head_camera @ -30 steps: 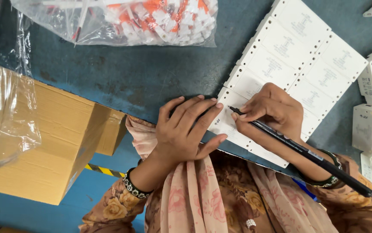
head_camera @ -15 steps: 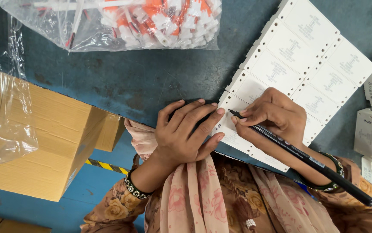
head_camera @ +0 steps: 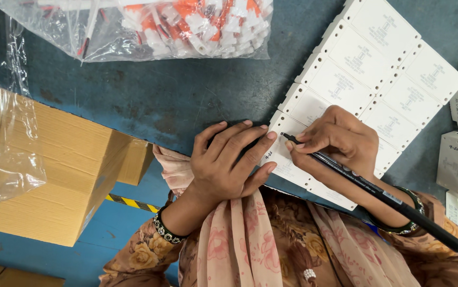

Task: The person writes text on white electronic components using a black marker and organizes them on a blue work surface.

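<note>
While right hand writes with pen, bagged parts above, cardboard box left

Slanted black pen, tip on nearest white rectangular block in two-row array.

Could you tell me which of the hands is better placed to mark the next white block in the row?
Right. The right hand grips the black pen, tip on a white block; the left hand rests flat, steadying the row.
</note>
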